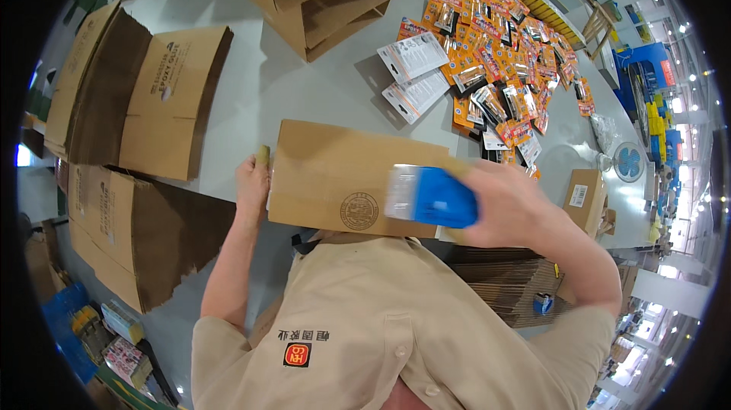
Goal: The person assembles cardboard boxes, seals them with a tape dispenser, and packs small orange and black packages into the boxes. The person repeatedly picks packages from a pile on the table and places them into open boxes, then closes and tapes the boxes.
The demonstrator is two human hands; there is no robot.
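Note:
A brown cardboard box (325, 176) lies before me at the table's near edge, a round printed mark on its upper face. At its left end is my left hand (254, 181), fingers curled against the side and a yellowish covering on one finger. My right hand (508, 201), somewhat blurred, grips a blue tape dispenser (445, 196) over the box's right part. Clear tape or plastic shows at the dispenser's left end. Beyond the box, a heap of orange carded epoxy glue packs (485, 61) covers the right part of the table, with white card backs (414, 57) on its left side.
Open cardboard cartons stand at the left (171, 96), lower left (108, 221) and far middle (302, 27). A small carton (582, 199) and a round blue-and-white object (629, 162) are at the right. Flattened cardboard (502, 284) is stacked below the table's right edge.

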